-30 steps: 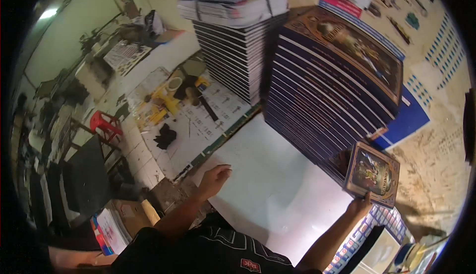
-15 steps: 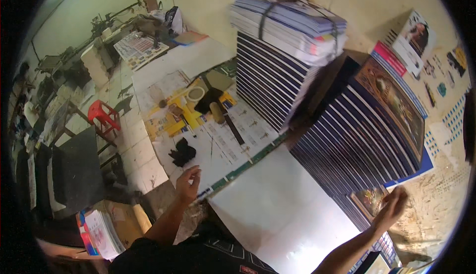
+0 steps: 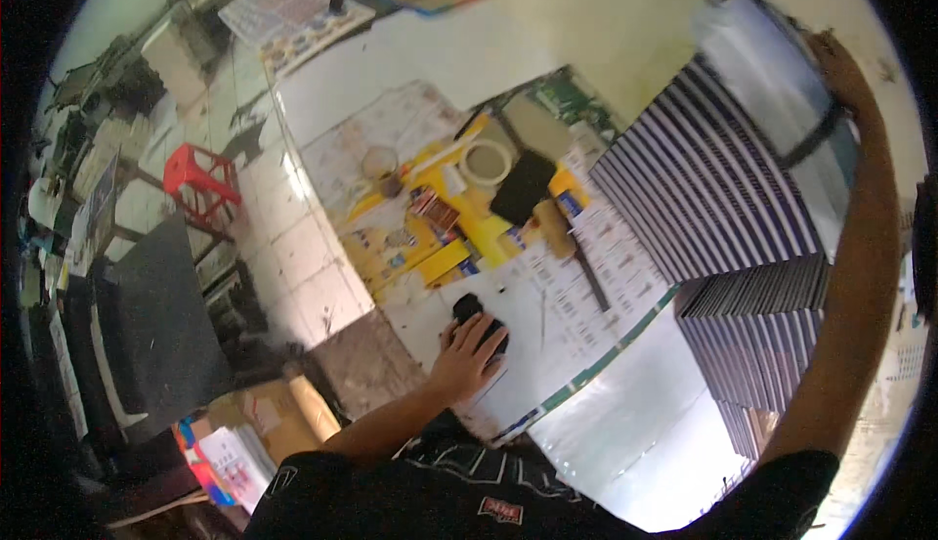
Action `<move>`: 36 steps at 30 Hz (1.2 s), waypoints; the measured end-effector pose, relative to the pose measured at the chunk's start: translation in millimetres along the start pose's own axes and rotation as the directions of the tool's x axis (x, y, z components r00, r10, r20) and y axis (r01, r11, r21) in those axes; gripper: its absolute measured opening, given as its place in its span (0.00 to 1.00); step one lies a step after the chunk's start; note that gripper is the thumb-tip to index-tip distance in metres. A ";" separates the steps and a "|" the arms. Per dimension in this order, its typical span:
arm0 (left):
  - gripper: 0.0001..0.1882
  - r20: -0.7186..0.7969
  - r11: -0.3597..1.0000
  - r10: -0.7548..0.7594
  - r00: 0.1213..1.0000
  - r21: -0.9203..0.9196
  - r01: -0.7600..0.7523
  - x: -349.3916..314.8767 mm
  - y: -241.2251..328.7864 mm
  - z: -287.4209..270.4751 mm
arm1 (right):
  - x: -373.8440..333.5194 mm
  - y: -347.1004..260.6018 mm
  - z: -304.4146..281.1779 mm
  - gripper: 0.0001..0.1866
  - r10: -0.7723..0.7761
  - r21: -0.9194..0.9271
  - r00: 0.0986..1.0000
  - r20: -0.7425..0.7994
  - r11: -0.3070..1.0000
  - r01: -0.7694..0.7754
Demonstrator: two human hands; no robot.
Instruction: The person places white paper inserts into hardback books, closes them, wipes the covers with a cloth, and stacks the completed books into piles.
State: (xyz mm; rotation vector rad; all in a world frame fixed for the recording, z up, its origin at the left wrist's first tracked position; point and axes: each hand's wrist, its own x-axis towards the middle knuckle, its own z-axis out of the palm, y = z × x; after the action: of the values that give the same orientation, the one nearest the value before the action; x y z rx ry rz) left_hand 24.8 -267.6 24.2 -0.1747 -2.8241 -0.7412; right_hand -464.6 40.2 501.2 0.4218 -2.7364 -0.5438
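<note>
Both hands have moved since the earlier frame: the right hand [image 3: 832, 59] leaves the lower stack [image 3: 757, 340] for the strapped bundle [image 3: 747, 61], and the left hand [image 3: 471, 359] comes down onto the black cloth [image 3: 467, 303].

Largest is the tabletop [image 3: 410, 51]. On its right side, the tall stack [image 3: 708, 169] carries the bundle, and the lower stack is nearer the person. The cloth lies by the tabletop's near edge, toward the left corner; the tape roll [image 3: 486, 162] is farther in.

The step in hand looks like taking hold of the cloth while the right arm reaches around the bundle. The next move seems to call for closing the left fingers on the cloth and keeping the right steady, so that the bundle does not slide.

The right fingers blur at the bundle's far side; I cannot tell whether they grip. The left fingers lie slightly apart over the cloth, their undersides hidden, so a grip is unclear too. The right arm covers part of the bundle and its strap [image 3: 819, 139].
</note>
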 end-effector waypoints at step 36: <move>0.24 -0.037 0.999 0.018 0.999 -0.028 -0.019 -2.6 -17.4 -4.2 | -412.2 -115.9 -85.8 0.09 0.377 0.761 0.910 -0.169 0.637 -0.122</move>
State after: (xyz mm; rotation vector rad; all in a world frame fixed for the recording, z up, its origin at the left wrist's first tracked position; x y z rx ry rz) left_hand 25.2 -285.0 19.0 -0.1887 -2.7746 -0.7724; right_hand -34.6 52.0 426.1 0.2476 -2.5036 0.7083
